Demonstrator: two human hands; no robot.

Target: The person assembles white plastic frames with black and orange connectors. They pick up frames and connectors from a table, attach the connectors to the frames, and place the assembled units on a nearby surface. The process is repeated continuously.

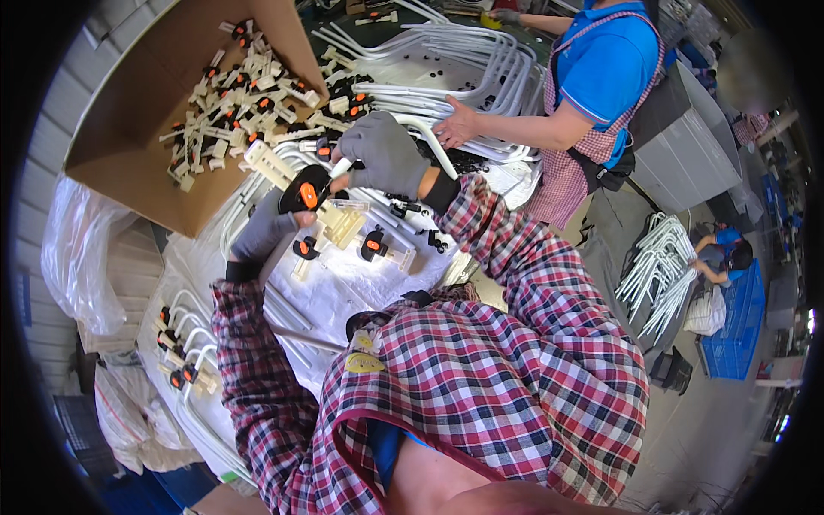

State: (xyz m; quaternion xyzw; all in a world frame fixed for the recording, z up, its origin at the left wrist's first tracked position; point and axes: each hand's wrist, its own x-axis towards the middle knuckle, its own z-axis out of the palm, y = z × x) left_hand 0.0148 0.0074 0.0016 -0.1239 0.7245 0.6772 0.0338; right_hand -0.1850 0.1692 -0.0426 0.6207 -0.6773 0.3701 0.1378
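Observation:
My left hand [266,237], in a grey fingerless glove, is closed on a cream plastic bracket [341,225] with a black round knob and an orange button. My right hand [384,156], gloved alike, grips a bent white tube [433,144] whose end reaches toward the black knob. Whether the tube's end sits inside the bracket, I cannot tell. Just below my hands, a similar bracket [374,246] and a smaller black-and-orange piece [305,249] lie on the plastic-covered table [330,296].
A cardboard box [129,163] of brackets stands at the far left. Stacked white bent tubes [481,69] lie beyond my hands. A co-worker in a blue shirt [611,64] touches that stack from the right. Tubes fitted with brackets [184,343] rest near my left arm.

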